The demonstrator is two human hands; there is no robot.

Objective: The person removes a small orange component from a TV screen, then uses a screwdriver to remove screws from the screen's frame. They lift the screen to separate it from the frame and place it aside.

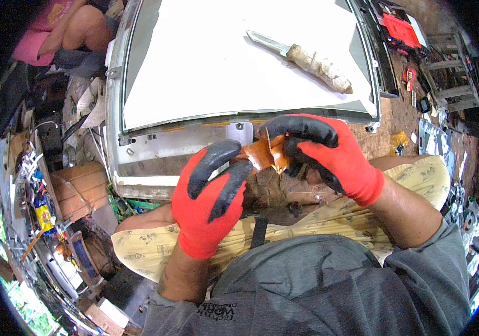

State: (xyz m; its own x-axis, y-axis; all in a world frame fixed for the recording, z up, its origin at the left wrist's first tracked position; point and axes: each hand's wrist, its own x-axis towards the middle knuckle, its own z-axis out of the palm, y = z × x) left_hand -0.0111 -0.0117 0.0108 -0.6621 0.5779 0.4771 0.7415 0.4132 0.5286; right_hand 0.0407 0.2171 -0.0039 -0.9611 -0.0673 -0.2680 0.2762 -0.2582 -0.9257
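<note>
A shiny orange-brown piece [260, 154], bent and film-like, is held up between my two gloved hands; I cannot make out its exact kind. My left hand [208, 193], in a red glove with black-coated fingers, pinches its left end between thumb and fingers. On the opposite side my right hand [332, 151], gloved the same way, curls over the piece and grips its right end. A thin pale edge stands up near the right fingertips. Beyond my hands a knife [315, 61] with a wrapped, dirty white handle lies on a white sheet [206, 67], its blade pointing left.
The sheet rests on a metal-framed panel [138, 180]. Another person [79, 33] sits at the far left. A red tray [401, 31] lies far right, near a wooden rack [452, 73]. Assorted scrap and a brown box [79, 190] crowd the left side.
</note>
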